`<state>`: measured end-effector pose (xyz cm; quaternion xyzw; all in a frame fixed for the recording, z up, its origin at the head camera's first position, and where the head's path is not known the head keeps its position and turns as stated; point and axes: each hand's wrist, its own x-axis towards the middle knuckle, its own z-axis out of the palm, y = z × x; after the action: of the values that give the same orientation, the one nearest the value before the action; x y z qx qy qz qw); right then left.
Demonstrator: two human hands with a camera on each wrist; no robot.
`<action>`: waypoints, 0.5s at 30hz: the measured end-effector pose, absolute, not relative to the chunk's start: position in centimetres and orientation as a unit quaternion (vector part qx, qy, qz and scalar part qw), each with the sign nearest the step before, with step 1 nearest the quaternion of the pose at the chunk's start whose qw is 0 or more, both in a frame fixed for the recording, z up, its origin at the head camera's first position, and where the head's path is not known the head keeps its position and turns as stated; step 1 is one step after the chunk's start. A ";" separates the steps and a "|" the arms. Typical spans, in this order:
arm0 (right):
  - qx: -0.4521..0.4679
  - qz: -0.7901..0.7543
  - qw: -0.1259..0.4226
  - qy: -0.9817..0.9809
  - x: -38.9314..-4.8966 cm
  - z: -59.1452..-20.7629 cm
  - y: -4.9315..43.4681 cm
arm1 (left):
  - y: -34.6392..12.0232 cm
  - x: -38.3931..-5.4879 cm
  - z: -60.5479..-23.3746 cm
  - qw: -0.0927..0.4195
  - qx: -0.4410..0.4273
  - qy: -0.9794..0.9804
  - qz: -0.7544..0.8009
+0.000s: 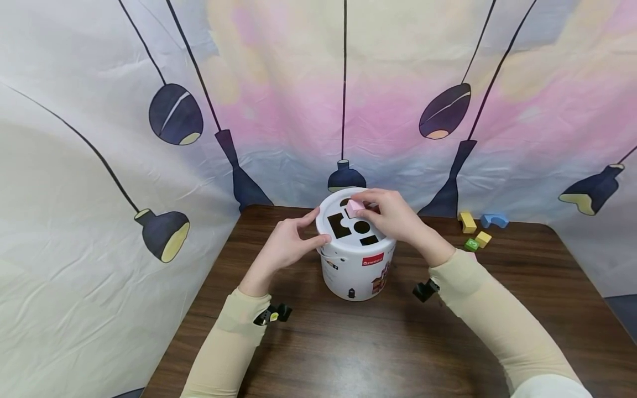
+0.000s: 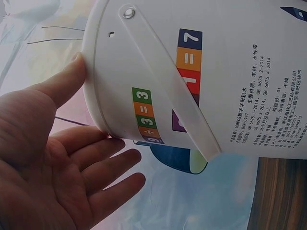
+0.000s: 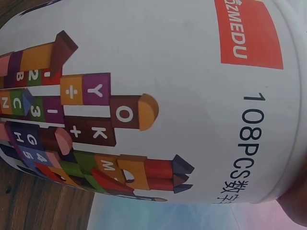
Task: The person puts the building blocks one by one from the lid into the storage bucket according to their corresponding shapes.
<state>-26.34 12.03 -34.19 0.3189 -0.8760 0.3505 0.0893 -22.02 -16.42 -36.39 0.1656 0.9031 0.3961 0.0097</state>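
A white bucket [image 1: 343, 273] with a white lid [image 1: 325, 218] stands on the table in the head view; dark shaped holes are cut through the lid. My right hand [image 1: 393, 214] pinches a small pink block [image 1: 354, 208] between thumb and fingers, right over the holes on the lid's far side. In the right wrist view only a bit of that hand [image 3: 295, 203] shows, at the bucket's rim. My left hand [image 1: 286, 243] touches the lid's left edge with thumb and forefinger. Its other fingers [image 2: 117, 189] stretch out free below the rim in the left wrist view.
On the table's right side lie a yellow arch block [image 1: 466, 222], a blue curved block [image 1: 494, 220], a yellow block [image 1: 483, 239] and a green block [image 1: 471, 245]. A white handle [image 2: 168, 81] hangs along the bucket's side. A patterned cloth [image 1: 298, 110] rises behind the table.
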 end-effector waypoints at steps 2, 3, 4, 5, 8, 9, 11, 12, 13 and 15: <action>0.321 0.347 0.089 -0.877 -26.4 -34.3 12.1 | -16.4 -22.0 -36.3 0.009 0.167 0.904 0.393; 0.320 0.346 0.088 -0.878 -26.4 -34.3 12.1 | -16.3 -22.0 -36.3 0.009 0.167 0.904 0.393; 0.320 0.345 0.087 -0.878 -26.4 -34.3 12.1 | -16.3 -22.0 -36.4 0.009 0.167 0.904 0.393; 0.321 0.344 0.086 -0.879 -26.4 -34.4 12.1 | -16.3 -22.1 -36.4 0.008 0.167 0.904 0.393; 0.323 0.340 0.082 -0.879 -26.3 -34.3 12.1 | -16.3 -22.1 -36.4 0.009 0.166 0.905 0.393; 0.323 0.339 0.082 -0.880 -26.3 -34.2 12.1 | -16.3 -22.1 -36.4 0.011 0.165 0.904 0.394; 0.325 0.337 0.083 -0.880 -26.3 -34.2 12.0 | -16.4 -22.1 -36.5 0.013 0.164 0.904 0.394; 0.325 0.337 0.083 -0.880 -26.3 -34.2 12.0 | -16.4 -22.1 -36.5 0.013 0.164 0.904 0.394; 0.326 0.335 0.083 -0.880 -26.3 -34.2 12.0 | -16.4 -22.1 -36.5 0.013 0.164 0.904 0.394; 0.325 0.333 0.084 -0.881 -26.3 -34.1 12.0 | -16.4 -22.1 -36.5 0.014 0.165 0.903 0.397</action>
<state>-26.27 11.98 -34.11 0.3251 -0.8810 0.3333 0.0837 -22.07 -16.41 -36.47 0.1654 0.9028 0.3967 0.0141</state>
